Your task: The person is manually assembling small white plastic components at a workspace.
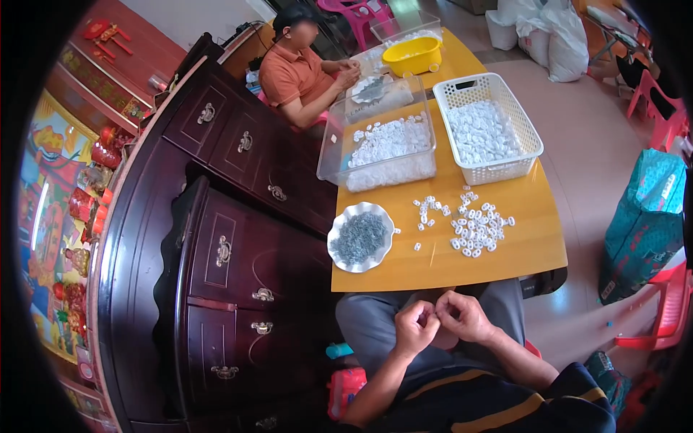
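Observation:
Over my lap, just off the table's near edge, my left hand (417,326) and my right hand (463,316) meet with fingertips pinched together. Whatever sits between the fingers is too small or too covered to make out. In front of them, on the wooden table (404,278), lies a loose spread of small white oval plastic pieces with two dark holes each (479,229). To the left of these pieces stands a white scalloped dish (333,243) heaped with small grey-blue parts (361,238).
Farther back are a clear plastic bin (328,162) and a white perforated basket (498,173), both filled with white pieces. A co-worker in an orange shirt (289,76) sits beyond, near a yellow tub (411,61). Dark drawers (224,252) flank the left; a teal bag (642,224) stands right.

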